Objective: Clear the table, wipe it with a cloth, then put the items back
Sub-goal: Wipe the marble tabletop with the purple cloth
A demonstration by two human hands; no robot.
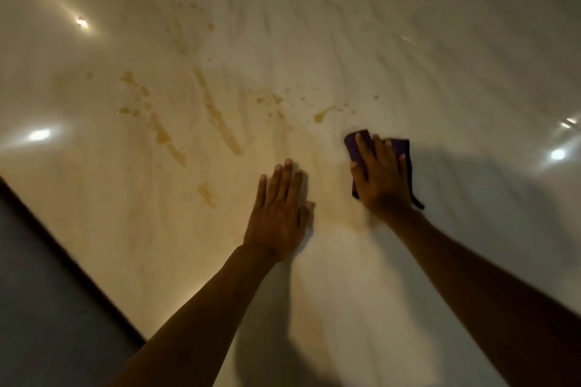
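Head view looks down on a pale, glossy table (pixel 393 41) with faint wavy veining and bright light spots reflected in it. The cloth (pixel 399 148) is small, dark purple and folded, lying flat on the table right of centre; one thin corner trails out toward the near side. The right hand (pixel 382 176) lies on top of it, fingers straight and spread, pressing it down rather than gripping it. The left hand (pixel 279 214) rests flat on the bare table just beside it, fingers straight and together, holding nothing. Brownish stains (pixel 163 132), as streaks, smears and small drops, cover the table left of and beyond the hands, the nearest drop close to the cloth's far edge. A dark table edge (pixel 72 258) runs diagonally at lower left.
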